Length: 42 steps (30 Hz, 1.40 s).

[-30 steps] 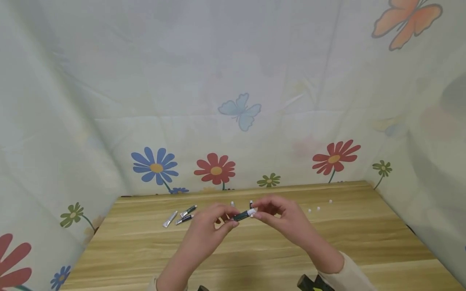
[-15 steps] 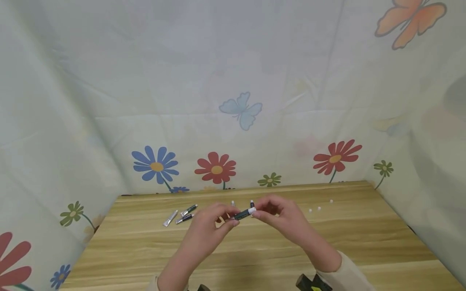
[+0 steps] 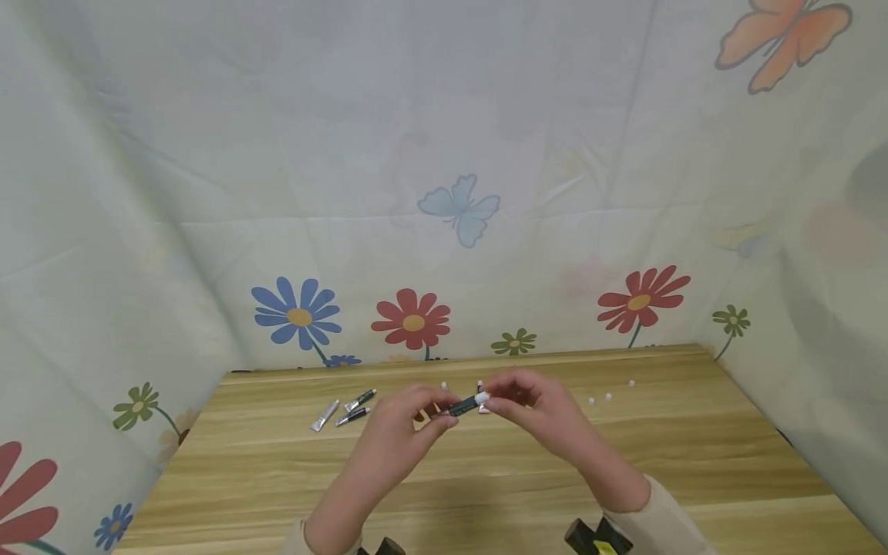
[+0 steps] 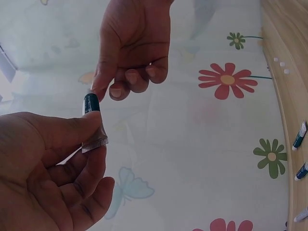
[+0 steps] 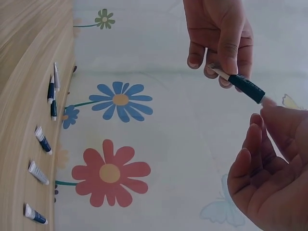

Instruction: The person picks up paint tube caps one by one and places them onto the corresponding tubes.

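Observation:
A small dark green paint tube (image 3: pixel 463 406) with a white cap (image 3: pixel 482 398) is held above the wooden table, between both hands. My left hand (image 3: pixel 401 430) pinches its flat crimped end between thumb and fingers; the silvery crimp (image 4: pixel 95 143) shows in the left wrist view. My right hand (image 3: pixel 548 412) pinches the cap with thumb and forefinger. From the right wrist, the tube (image 5: pixel 247 88) slants between the hands, its cap mostly covered by the right fingertips. The other right fingers (image 4: pixel 137 79) are loosely curled and touch nothing.
On the wooden table (image 3: pixel 451 478), several more paint tubes (image 3: pixel 326 415) lie left and behind the hands, partly hidden. Several (image 5: pixel 38 174) line up in the right wrist view. Small white pieces (image 3: pixel 608 397) lie at the right. A flower-printed curtain (image 3: pixel 513 293) rises behind the table.
Both hands stay almost in place over the table. The tube has shifted very slightly, and my right fingertips have moved a little at the cap.

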{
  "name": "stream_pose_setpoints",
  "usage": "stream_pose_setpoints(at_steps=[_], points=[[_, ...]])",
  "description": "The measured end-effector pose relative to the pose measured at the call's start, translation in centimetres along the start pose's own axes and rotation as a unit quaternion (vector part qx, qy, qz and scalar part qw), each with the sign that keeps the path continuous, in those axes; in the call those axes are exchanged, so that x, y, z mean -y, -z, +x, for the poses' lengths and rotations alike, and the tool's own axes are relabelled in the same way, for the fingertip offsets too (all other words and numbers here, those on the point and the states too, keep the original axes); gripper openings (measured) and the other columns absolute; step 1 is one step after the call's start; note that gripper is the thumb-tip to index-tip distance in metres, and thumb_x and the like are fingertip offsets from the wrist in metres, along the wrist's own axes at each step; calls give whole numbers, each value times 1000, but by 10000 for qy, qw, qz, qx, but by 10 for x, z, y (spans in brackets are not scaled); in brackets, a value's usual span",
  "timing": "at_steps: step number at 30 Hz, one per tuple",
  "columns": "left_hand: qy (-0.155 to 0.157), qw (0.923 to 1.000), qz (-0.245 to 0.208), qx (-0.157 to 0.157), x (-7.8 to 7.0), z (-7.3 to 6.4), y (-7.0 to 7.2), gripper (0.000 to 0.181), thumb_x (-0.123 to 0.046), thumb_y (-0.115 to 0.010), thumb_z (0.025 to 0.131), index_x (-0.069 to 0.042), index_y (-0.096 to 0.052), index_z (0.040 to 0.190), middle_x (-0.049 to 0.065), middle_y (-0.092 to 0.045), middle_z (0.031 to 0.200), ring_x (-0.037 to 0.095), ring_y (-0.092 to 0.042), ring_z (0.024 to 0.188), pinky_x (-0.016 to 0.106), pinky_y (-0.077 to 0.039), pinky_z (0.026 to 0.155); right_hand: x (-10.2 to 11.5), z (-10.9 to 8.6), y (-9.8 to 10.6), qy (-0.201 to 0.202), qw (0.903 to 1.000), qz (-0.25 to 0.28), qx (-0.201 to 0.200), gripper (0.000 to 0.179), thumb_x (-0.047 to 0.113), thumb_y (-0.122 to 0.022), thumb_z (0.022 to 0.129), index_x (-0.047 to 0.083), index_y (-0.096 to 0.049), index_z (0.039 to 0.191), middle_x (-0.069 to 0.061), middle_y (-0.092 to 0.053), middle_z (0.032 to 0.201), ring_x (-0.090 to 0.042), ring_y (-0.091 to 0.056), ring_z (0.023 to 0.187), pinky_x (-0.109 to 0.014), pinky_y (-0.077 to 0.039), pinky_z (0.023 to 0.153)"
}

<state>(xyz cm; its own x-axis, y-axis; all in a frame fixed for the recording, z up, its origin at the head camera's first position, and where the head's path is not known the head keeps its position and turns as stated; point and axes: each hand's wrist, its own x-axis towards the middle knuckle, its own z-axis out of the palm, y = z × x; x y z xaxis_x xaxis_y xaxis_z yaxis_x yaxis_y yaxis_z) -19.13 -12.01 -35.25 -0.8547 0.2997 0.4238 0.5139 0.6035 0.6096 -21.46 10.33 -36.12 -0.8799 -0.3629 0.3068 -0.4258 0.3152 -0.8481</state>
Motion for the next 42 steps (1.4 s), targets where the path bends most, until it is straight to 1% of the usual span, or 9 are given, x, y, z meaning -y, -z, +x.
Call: stream_pose_setpoints(at_steps=[5, 8, 14, 25, 30, 33, 36, 39, 42], points=[[10, 10000, 45, -55, 3, 3, -2, 14, -8, -78, 88, -13, -77, 101, -2, -76, 94, 10, -66, 82, 30, -58, 75, -7, 4, 1, 88, 9999, 50, -22, 22, 15, -71, 96, -1, -71, 111, -19, -72, 99, -4, -61, 77, -21, -54, 70], [-13, 9999, 75, -68, 4, 4, -3, 13, -8, -78, 88, -13, -78, 100, -2, -76, 94, 10, -66, 81, 28, -57, 74, -11, 4, 1, 143, 9998, 128, 7, 24, 13, -70, 97, -3, -70, 115, -22, -72, 102, -2, -64, 80, -21, -57, 74], [2, 9999, 106, -90, 5, 6, -5, 14, -8, -78, 88, -13, -77, 101, -2, -76, 93, 11, -66, 81, 30, -58, 75, -14, 7, 0, 106, 9998, 111, -103, 22, 16, -72, 96, 0, -72, 112, -19, -73, 100, -2, -64, 79, -22, -57, 74], [37, 10000, -48, -17, 14, 9, -12, 12, -8, -77, 89, -13, -76, 101, -1, -75, 94, 11, -65, 82, 19, -52, 71, -19, 10, -2, 140, 9995, 271, 19, 22, 14, -70, 97, -2, -70, 112, -21, -71, 103, -4, -65, 82, -21, -58, 76], [66, 10000, -5, 2, 13, 10, -14, 12, -8, -77, 89, -12, -76, 100, -1, -75, 94, 11, -65, 82, 19, -52, 71, -20, 11, -3, 147, 9996, 245, 39, 18, 10, -69, 97, -3, -69, 111, -23, -71, 103, -3, -64, 81, -23, -58, 76], [113, 9997, 115, 185, 11, 12, -14, 11, -9, -77, 90, -12, -76, 101, -1, -76, 94, 11, -65, 83, 20, -51, 72, -19, 11, -3, 56, 9999, 123, -4, 16, 11, -68, 98, -1, -70, 108, -21, -72, 101, -3, -63, 80, -23, -57, 75], [205, 9984, 134, 500, 9, 18, -15, 11, -9, -76, 91, -10, -76, 102, 2, -76, 95, 12, -67, 84, 22, -52, 72, -17, 11, -1, -34, 10000, -45, 0, 16, 13, -68, 98, 0, -70, 108, -18, -72, 101, -4, -62, 80, -22, -56, 74], [484, 9959, -111, 759, 9, 23, -17, 12, -10, -76, 92, -8, -75, 103, 5, -76, 97, 14, -70, 83, 23, -55, 70, -15, 12, 3, -61, 9998, -187, 58, 20, 15, -69, 98, 1, -70, 112, -16, -72, 100, -5, -61, 79, -21, -54, 72], [800, 9925, -447, 810, 12, 26, -19, 14, -11, -76, 91, -6, -74, 104, 7, -75, 97, 14, -71, 80, 25, -57, 68, -14, 12, 9, -89, 9996, -254, 95, 26, 16, -70, 97, 1, -69, 118, -15, -71, 98, -8, -60, 78, -22, -54, 69]])
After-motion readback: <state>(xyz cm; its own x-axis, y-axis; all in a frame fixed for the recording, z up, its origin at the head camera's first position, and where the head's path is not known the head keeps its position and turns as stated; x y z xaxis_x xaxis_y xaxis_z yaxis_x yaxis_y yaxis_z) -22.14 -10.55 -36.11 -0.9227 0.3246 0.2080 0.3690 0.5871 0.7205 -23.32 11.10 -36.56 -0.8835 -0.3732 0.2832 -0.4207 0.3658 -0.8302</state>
